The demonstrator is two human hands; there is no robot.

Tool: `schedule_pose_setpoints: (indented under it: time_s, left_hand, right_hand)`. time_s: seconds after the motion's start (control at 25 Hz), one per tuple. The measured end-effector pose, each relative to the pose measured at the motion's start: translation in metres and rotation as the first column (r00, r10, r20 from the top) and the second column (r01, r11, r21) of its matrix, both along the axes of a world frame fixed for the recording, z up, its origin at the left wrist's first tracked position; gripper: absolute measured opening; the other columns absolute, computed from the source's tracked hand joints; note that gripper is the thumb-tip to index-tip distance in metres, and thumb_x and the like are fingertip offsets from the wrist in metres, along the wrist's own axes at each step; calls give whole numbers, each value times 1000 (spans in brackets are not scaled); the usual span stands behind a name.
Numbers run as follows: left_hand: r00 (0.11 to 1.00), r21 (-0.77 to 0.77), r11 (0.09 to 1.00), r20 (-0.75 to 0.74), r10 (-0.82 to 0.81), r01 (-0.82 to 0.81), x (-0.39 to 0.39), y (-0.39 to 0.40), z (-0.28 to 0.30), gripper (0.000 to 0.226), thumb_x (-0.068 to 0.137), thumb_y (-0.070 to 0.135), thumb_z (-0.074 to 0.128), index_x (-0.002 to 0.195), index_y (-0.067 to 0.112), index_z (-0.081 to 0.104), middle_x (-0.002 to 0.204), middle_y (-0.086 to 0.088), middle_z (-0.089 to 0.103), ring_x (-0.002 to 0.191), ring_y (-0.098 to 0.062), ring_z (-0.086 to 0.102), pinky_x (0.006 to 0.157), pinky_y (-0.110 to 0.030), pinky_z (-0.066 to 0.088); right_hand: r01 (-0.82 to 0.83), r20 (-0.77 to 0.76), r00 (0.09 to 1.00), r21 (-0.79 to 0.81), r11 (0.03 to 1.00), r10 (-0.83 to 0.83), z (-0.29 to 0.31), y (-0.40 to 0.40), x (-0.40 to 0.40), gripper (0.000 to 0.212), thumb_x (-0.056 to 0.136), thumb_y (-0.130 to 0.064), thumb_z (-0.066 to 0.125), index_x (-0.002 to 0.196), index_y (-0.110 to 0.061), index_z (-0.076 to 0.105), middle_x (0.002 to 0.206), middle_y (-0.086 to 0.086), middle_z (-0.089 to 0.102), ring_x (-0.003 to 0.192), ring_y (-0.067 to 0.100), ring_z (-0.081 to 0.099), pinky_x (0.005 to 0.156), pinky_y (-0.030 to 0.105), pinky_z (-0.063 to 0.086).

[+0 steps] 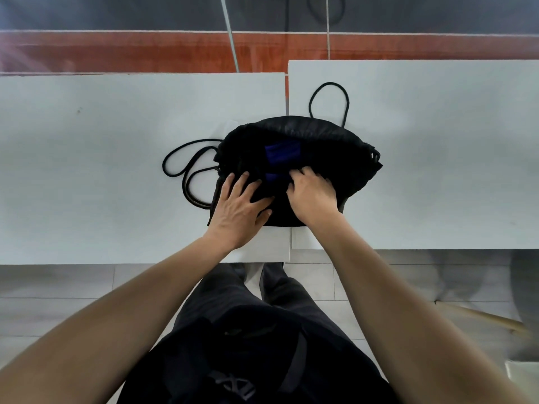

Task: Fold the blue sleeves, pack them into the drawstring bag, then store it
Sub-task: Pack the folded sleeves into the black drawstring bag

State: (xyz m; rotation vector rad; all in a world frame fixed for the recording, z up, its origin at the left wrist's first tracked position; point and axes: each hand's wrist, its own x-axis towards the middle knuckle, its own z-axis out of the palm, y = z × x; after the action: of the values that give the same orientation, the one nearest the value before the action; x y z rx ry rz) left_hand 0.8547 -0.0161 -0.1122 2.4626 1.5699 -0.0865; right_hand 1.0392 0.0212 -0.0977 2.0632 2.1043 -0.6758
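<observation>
Head view: blue sleeves inside drawstring bag, beyond right hand.

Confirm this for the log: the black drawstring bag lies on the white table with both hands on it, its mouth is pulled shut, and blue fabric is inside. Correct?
Not quite. In the head view the drawstring bag is not pulled shut: its mouth gapes open, which is why the blue sleeves show inside. The rest holds: it lies on the white table with the left hand and the right hand on it.

Even soft daylight, faint shadows (edges bowed, lower corners blurred).
</observation>
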Motion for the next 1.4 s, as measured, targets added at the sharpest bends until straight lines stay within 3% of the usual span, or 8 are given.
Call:
schedule_pose_setpoints:
  time_s: [0.2, 0.48, 0.84, 1.16, 1.4]
  left_hand:
    - [1000, 19, 1000, -17, -8, 8, -5, 4, 18, 46, 96, 46, 36, 126, 28, 66, 142, -9, 55, 142, -36, 37, 120, -54, 21]
    - [963, 196, 944, 13, 268, -265, -90, 4, 73, 46, 94, 38, 40, 132, 21, 60, 141, -9, 54, 138, -35, 40, 117, -49, 26]
    - [768, 274, 720, 154, 621, -637, -308, -79, 114, 49, 91, 26, 59, 139, 19, 53, 144, -11, 52, 140, -36, 40, 117, -49, 27]
    - [616, 135, 601, 181, 767, -788, -508, -171, 119, 52, 89, 18, 62, 139, 20, 52, 147, -9, 48, 140, -36, 38, 111, -48, 30]
    - [564, 88, 558, 181, 806, -825, -614, -166, 110, 51, 89, 21, 61, 140, 22, 51, 146, -8, 50, 139, -33, 39, 110, -52, 35]
  right_hand:
    - [17, -25, 1000, 206, 978, -12, 5, -11, -10, 45, 98, -28, 49, 142, -19, 50, 132, 5, 58, 117, 31, 53, 100, 44, 39]
    - [-97, -133, 980, 315, 944, 145, 48, 2, -99, 54, 97, -25, 51, 149, -18, 42, 144, 6, 51, 129, 30, 49, 108, 43, 37]
    - [-311, -135, 910, 406, 860, 393, 83, -27, -336, 55, 98, -23, 51, 151, -22, 38, 150, 6, 46, 133, 27, 46, 110, 40, 32]
    - [-379, -233, 844, 378, 845, 483, 74, -104, -545, 52, 95, -23, 54, 146, -22, 46, 141, 6, 51, 125, 26, 50, 104, 39, 37]
    - [-437, -222, 818, 358, 825, 530, 59, -92, -655, 53, 95, -25, 53, 147, -22, 45, 139, 5, 52, 125, 26, 49, 105, 40, 36]
